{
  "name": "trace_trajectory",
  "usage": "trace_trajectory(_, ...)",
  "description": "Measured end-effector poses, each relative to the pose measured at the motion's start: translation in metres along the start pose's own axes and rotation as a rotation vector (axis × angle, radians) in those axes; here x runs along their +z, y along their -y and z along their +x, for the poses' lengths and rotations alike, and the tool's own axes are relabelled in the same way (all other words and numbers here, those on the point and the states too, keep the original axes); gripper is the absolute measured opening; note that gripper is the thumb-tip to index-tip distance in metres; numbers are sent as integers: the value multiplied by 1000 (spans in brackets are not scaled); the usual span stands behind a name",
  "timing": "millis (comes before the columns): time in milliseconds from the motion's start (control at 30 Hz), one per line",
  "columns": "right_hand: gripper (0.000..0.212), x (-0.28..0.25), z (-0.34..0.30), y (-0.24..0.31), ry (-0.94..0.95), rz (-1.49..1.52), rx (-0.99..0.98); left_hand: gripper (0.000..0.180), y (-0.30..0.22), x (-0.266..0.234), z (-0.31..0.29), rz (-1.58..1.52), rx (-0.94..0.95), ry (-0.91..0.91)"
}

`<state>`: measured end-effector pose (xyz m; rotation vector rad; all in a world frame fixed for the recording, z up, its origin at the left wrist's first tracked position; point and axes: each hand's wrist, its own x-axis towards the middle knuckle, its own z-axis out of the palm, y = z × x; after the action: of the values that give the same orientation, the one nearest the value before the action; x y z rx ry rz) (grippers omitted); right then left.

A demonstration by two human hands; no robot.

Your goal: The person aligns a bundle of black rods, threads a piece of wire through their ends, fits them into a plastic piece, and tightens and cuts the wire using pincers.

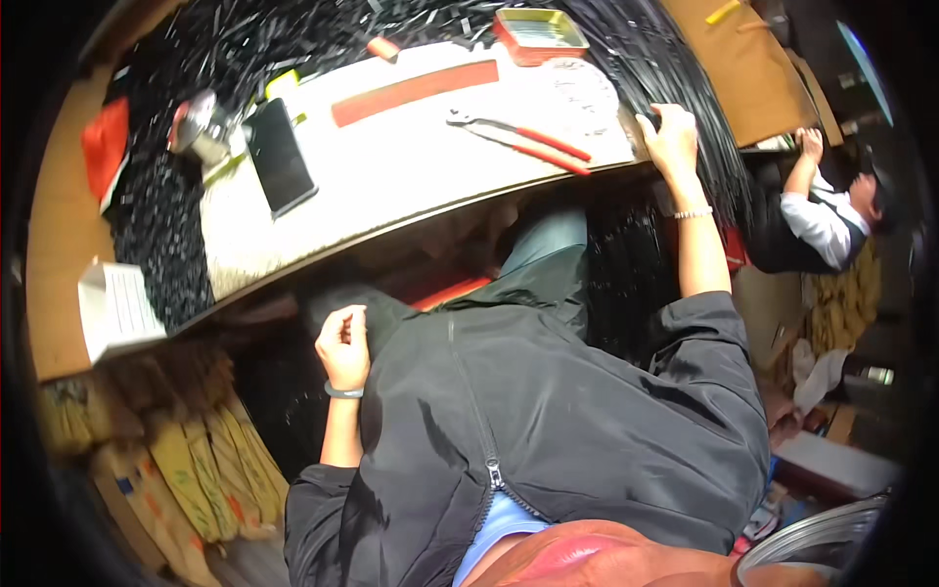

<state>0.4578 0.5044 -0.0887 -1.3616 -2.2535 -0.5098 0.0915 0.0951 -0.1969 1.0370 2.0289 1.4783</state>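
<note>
My right hand (673, 145) is at the right end of the white work surface (391, 157), its fingers curled at the edge of a bundle of long black strips (699, 108). It appears to grip some of them between thumb and fingers. Low over my lap, my left hand (342, 350) is closed, and whatever its fingers hold is hidden. Red-handled pliers (523, 140) lie on the white surface, nearest to my right hand. Behind them is a flat red strip (416, 93). A black phone (281, 157) lies further left.
Heaps of short black pieces (161, 240) surround the surface's left and far sides. A red open tin (540, 37) stands at the back. A white carton (119, 311) sits at the left corner. Another person (827, 210) works at the right. Yellowish sacks (201, 470) stand lower left.
</note>
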Motion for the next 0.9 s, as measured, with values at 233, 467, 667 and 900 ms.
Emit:
trace_trajectory(233,42,3,68,-14,183,-123,135,9,-53,44,31,-6,197,163)
trace_trajectory(467,16,39,90,-8,126,-271,65,9,-60,46,32,29,169,200)
trace_trajectory(667,19,37,94,-8,207,-333,88,9,-57,44,34,74,187,188)
trace_trajectory(900,34,19,105,-11,320,2,380,8,-57,47,37,94,183,217)
